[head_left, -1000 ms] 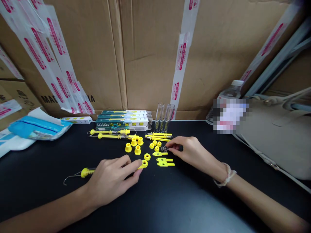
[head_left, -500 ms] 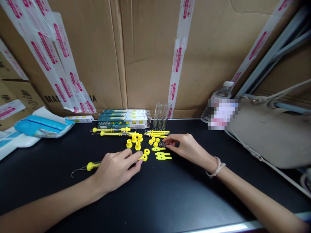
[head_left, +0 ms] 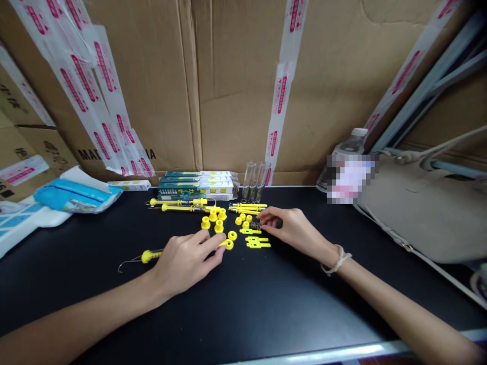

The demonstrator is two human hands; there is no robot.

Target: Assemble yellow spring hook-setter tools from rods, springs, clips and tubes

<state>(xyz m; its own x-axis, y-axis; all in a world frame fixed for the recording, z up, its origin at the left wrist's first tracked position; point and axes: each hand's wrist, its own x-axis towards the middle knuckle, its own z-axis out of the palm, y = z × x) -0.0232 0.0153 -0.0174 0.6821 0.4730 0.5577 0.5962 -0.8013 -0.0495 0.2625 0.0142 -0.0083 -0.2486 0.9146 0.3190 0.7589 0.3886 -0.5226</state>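
My left hand (head_left: 192, 261) is closed around a yellow spring scale (head_left: 147, 256), whose wire hook sticks out to the left; its yellow tip shows between thumb and forefinger, by two yellow rings (head_left: 232, 235). My right hand (head_left: 289, 225) has its fingers bent together at small dark metal springs (head_left: 255, 225); whether it grips one is too small to tell. Near the fingertips lie small yellow caps (head_left: 242, 217) and flat yellow pieces (head_left: 257, 245). Several larger yellow flanged caps (head_left: 219, 226) stand between the hands. Behind them lie yellow rods with metal parts (head_left: 182, 208).
Stacked boxes (head_left: 196, 186) and upright clear tubes (head_left: 254, 182) stand at the back of the black table (head_left: 281, 309). A blue packet (head_left: 76, 196) lies left; a bottle (head_left: 352, 142) and beige bag (head_left: 411, 213) are at the right. Large cardboard (head_left: 236, 101) stands behind.
The view has shifted slightly, so most objects appear a little further right. Both hands stay in nearly the same places; the right fingers have moved slightly at the springs.
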